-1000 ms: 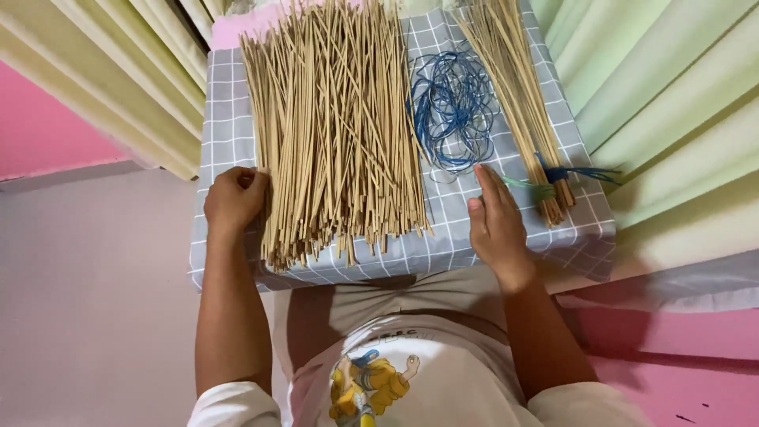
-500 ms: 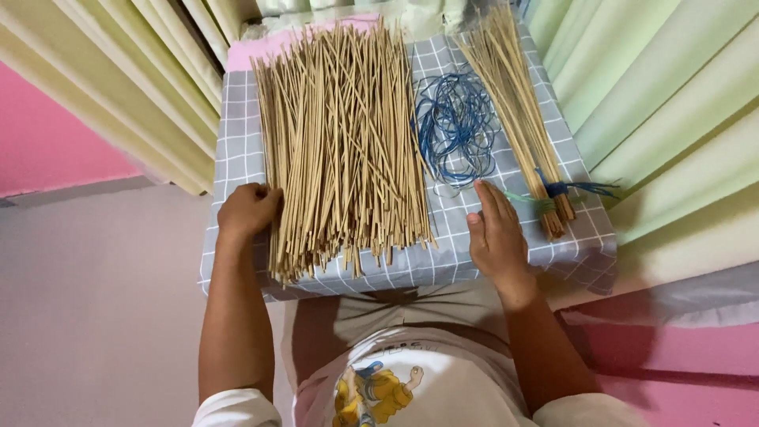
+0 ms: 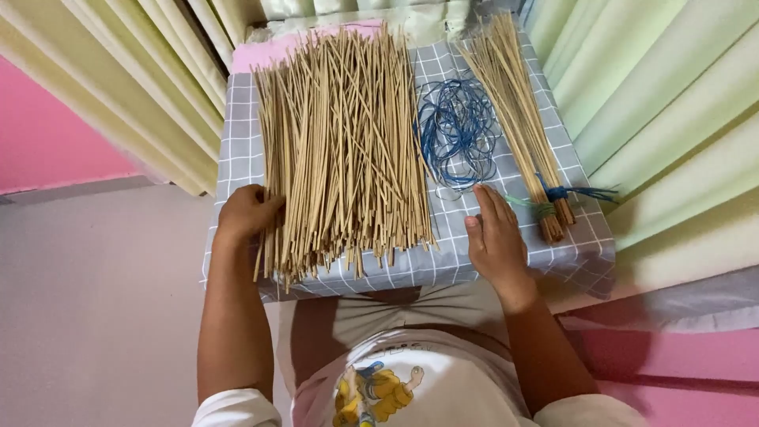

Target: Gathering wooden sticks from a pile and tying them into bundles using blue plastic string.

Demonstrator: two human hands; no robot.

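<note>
Sticks (image 3: pixel 344 150) overhang the table (image 3: pixel 237 158) edge; curled left hand (image 3: pixel 247 212) nudging them could spill some, right hand (image 3: pixel 496 233) flat, fingers open

Pale green curtains (image 3: pixel 664 87) hang beside a pink wall (image 3: pixel 47 134).

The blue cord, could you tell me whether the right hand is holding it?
No, the right hand lies flat on the cloth, just below the blue cord.

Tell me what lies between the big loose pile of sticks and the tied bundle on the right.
In the head view, a tangle of blue cords lies on the checked cloth between the loose sticks and the tied bundle.
</note>
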